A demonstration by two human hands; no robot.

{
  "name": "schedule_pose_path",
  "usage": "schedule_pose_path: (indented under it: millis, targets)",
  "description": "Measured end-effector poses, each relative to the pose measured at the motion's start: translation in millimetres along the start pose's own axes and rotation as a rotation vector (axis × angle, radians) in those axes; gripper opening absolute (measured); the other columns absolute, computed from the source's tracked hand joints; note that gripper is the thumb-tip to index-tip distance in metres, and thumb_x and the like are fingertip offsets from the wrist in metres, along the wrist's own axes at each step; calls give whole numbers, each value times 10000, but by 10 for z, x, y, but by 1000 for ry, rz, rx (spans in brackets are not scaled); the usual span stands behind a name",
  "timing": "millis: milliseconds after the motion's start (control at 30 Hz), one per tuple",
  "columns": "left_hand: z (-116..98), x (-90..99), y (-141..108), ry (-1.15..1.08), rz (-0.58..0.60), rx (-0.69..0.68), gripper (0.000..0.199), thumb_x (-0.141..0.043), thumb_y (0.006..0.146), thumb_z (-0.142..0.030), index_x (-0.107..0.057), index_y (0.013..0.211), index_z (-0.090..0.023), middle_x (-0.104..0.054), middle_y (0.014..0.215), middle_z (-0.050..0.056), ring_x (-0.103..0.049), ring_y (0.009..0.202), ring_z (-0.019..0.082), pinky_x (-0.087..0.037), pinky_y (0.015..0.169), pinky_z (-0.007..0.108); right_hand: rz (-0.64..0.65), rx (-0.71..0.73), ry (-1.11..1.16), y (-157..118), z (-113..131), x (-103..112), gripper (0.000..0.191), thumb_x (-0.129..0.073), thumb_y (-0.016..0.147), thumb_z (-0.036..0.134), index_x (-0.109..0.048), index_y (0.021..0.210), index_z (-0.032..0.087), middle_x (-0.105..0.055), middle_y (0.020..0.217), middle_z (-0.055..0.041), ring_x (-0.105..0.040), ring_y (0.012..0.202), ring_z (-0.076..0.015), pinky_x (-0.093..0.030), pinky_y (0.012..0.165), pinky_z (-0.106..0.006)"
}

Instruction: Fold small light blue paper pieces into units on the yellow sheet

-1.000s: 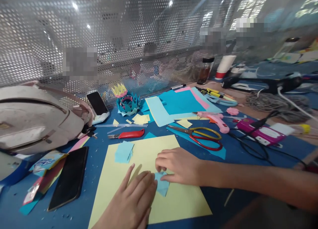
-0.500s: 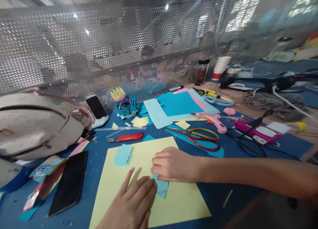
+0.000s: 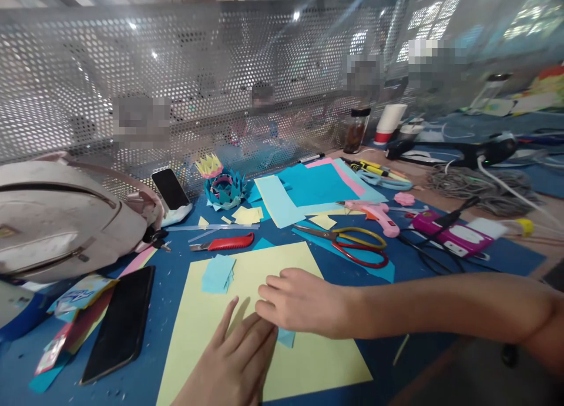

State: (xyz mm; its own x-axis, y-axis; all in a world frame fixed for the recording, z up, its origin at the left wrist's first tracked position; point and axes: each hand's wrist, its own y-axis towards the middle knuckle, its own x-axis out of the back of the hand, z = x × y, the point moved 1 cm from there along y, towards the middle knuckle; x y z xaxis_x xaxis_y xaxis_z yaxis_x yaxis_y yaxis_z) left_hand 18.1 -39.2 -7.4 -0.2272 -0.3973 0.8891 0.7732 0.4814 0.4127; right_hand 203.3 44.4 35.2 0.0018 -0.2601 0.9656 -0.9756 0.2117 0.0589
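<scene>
A large pale yellow sheet (image 3: 324,359) lies on the blue table, under both hands. My left hand (image 3: 240,350) reaches in from the bottom, thumb raised apart, its fingertips at a small light blue paper piece (image 3: 286,338). My right hand (image 3: 299,300) comes from the right with curled fingers over that piece and against the left fingertips, hiding most of the piece. What its fingertips grip is hidden. A small stack of light blue pieces (image 3: 218,274) rests near the sheet's upper left corner.
Beyond the sheet lie a red cutter (image 3: 231,241), scissors (image 3: 359,245), a pink glue gun (image 3: 374,212) and blue sheets (image 3: 324,185). A paper flower (image 3: 224,188) stands farther back. A phone (image 3: 118,324) and a bag (image 3: 57,218) are at left, a purple power strip (image 3: 453,232) at right.
My right hand has moved slightly left and toward me, covering more of the light blue piece. My left hand has stayed nearly in place.
</scene>
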Motion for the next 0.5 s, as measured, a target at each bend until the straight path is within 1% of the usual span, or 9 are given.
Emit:
schedule_pose_path:
  millis: [100,167,233,300,400,500]
  targets:
    - [3,46,6,-33,53,5,366,-489,958,-253,-626,1278,-142,-657,1266,53,-495,1262,233,4,1241,507,76,-2,65,35,-27,22,96,-546,909,62,-556,935,153,-615,876,-37,-584,778,-184,-263,491,-320]
    - [19,103,15,-71,102,19,385,-476,935,-179,-608,1292,-125,-654,1276,61,-510,1258,220,-23,1247,480,127,-26,135,59,-64,39,52,-580,901,117,-565,927,159,-624,891,-34,-598,787,-187,-243,475,-320]
    - [35,147,12,-118,130,31,424,-470,911,-125,-578,1321,-131,-647,1291,60,-527,1253,205,-79,1249,466,159,-50,176,80,-86,48,50,-603,896,180,-574,930,159,-628,889,-35,-606,791,-197,-230,466,-319]
    - [45,159,-5,-175,126,48,442,-458,912,-121,-553,1343,-148,-636,1304,67,-530,1261,207,-123,1242,492,177,-66,154,98,-81,51,63,-602,889,164,-578,945,149,-630,879,-43,-610,792,-207,-235,471,-313]
    - [47,144,-40,-250,133,62,448,-420,911,-112,-553,1335,-170,-628,1302,84,-510,1283,227,-133,1221,566,195,-62,97,127,-34,65,121,-599,869,80,-579,975,136,-639,888,-59,-611,801,-213,-267,493,-299]
    - [50,152,-59,-281,196,71,465,-438,892,-96,-551,1332,-191,-599,1337,81,-477,1312,236,-135,1211,594,227,-59,106,156,8,96,134,-613,866,71,-585,976,142,-650,903,-64,-616,804,-213,-281,502,-288]
